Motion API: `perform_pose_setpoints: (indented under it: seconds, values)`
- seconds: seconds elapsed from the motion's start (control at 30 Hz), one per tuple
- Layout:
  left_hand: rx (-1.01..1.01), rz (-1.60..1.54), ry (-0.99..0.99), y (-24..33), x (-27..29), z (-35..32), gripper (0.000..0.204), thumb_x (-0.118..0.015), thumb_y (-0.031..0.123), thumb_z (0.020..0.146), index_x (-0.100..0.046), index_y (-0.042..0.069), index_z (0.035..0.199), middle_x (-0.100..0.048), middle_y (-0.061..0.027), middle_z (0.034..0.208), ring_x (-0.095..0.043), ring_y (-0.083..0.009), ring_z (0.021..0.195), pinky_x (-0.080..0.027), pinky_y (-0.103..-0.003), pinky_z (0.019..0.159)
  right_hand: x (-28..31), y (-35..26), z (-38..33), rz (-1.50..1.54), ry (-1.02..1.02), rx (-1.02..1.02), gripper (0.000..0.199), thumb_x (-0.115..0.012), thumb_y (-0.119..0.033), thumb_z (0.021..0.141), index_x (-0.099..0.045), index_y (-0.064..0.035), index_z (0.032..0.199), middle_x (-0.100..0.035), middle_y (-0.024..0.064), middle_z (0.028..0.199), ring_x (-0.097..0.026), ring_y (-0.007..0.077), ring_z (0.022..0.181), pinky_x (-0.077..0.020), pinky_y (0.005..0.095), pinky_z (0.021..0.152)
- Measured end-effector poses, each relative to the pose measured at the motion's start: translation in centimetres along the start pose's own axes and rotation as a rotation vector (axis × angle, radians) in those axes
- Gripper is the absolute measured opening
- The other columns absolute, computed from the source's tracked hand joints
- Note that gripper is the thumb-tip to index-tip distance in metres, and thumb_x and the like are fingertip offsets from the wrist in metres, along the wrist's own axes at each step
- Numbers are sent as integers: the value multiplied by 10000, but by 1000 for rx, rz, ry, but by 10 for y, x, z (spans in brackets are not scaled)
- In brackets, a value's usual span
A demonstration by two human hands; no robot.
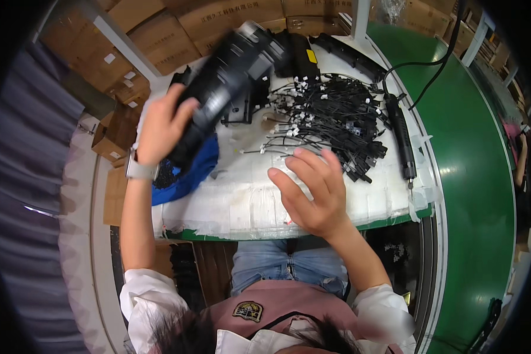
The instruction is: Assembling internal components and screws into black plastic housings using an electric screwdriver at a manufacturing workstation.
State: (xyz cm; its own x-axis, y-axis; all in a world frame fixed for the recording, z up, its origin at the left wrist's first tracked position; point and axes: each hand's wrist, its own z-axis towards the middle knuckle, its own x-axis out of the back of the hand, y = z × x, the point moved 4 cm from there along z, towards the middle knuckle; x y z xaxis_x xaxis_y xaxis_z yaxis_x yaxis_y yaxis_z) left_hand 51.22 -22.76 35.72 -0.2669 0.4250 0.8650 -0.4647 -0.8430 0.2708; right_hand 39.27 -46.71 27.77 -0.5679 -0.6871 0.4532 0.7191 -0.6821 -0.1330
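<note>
My left hand (164, 125) grips a long black plastic housing (227, 76), raised and tilted over the left half of the table. Motion smears the housing, so its details are hard to read. My right hand (314, 192) hovers above the front of the white tabletop (236, 203), fingers apart and nothing in them. Just beyond it lies a heap of black cables with small white connectors (342, 118). Beneath the left wrist, a blue cloth or bag (200, 177) holds many tiny dark pieces, perhaps screws.
A black electric screwdriver (400, 135) lies along the table's right side, its cord rising to the upper right. More long black housings (351, 54) rest at the back. Cardboard boxes (230, 23) are stacked behind. A green surface (478, 171) stretches off to the right.
</note>
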Motion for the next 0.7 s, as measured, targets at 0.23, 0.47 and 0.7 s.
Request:
perform_pose_setpoints:
  seconds: [0.23, 0.47, 0.7]
  values:
    - [-258, -228, -617, 47, -84, -54, 374, -637, 335, 830, -567, 8, 998, -617, -197, 851, -590, -386, 801, -473, -419, 692, -2, -9, -25, -110, -407, 101, 284, -598, -152, 686, -614, -20, 938, -593, 102, 1037, -565, 244, 1063, -436, 415, 868]
    - [-388, -407, -365, 48, -69, -43, 420, -655, 341, 814, -558, 16, 1062, -580, -150, 993, -556, -332, 944, -453, -376, 813, 28, -31, -36, -153, -495, 22, 286, -579, -130, 662, -639, -49, 929, -618, 71, 988, -590, 235, 885, -455, 308, 643]
    - [-303, -417, -376, 31, -58, -82, 230, -702, 132, 752, -620, -4, 918, -601, -141, 1056, -553, -316, 1057, -428, -374, 923, -2, -37, -46, -44, -620, 24, 303, -579, -126, 664, -609, -25, 948, -596, 91, 1013, -554, 213, 849, -436, 300, 631]
